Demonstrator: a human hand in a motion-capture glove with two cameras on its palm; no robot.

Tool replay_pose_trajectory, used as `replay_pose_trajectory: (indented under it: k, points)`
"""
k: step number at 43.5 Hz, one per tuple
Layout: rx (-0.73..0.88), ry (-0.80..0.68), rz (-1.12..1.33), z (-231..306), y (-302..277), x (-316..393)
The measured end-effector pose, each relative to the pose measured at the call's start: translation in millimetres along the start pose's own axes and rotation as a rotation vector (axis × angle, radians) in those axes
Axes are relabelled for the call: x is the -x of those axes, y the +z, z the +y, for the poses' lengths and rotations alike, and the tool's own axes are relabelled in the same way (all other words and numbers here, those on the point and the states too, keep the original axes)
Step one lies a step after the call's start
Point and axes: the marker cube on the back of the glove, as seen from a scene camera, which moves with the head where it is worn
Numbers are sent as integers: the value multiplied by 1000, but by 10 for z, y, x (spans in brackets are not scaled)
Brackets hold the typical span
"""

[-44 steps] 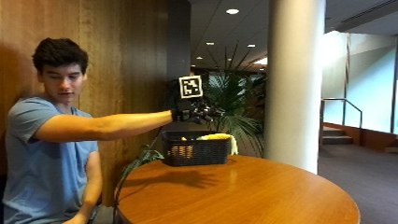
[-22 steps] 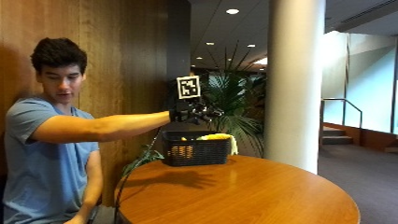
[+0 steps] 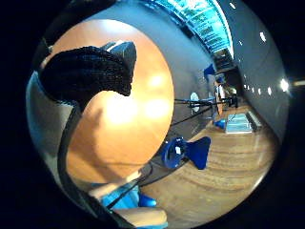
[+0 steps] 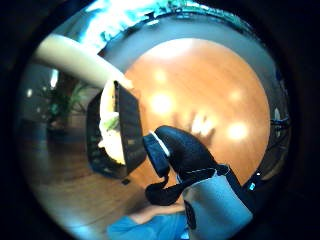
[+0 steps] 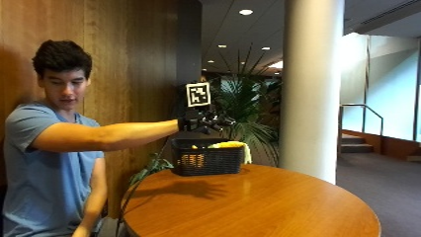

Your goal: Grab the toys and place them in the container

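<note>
Now black mesh basket (image 5: 207, 159) on round wooden table (image 5: 263, 207), yellow toys (image 5: 230, 145) inside; grip (image 5: 205, 122) above, fingers relaxed, empty.

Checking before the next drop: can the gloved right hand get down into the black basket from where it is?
Probably yes. The right hand hovers just above the open-topped black basket at the round table's far edge. Nothing lies between them; yellow toys already fill part of it.

Round wooden table (image 5: 276, 207); black basket (image 5: 207, 160) stands on it near far edge, yellow toys (image 5: 230, 145) inside.
</note>
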Motion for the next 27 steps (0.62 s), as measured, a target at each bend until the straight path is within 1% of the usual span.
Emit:
replay_pose_trajectory:
  k: [1, 5, 8, 12, 17, 20, 23, 27]
  points:
    - [-7, 0, -8, 2, -1, 15]
    - [-23, 26, 100, 2, 53, -68]
    - [-18, 21, 37, 15, 55, 24]
    - [-9, -28, 5, 46, 61, 7]
    - [-7, 23, 130, 35, 103, -211]
    - [-12, -1, 61, 47, 68, -173]
    - [-11, -16, 60, 59, 70, -187]
    - [-12, -88, 9, 89, 67, -123]
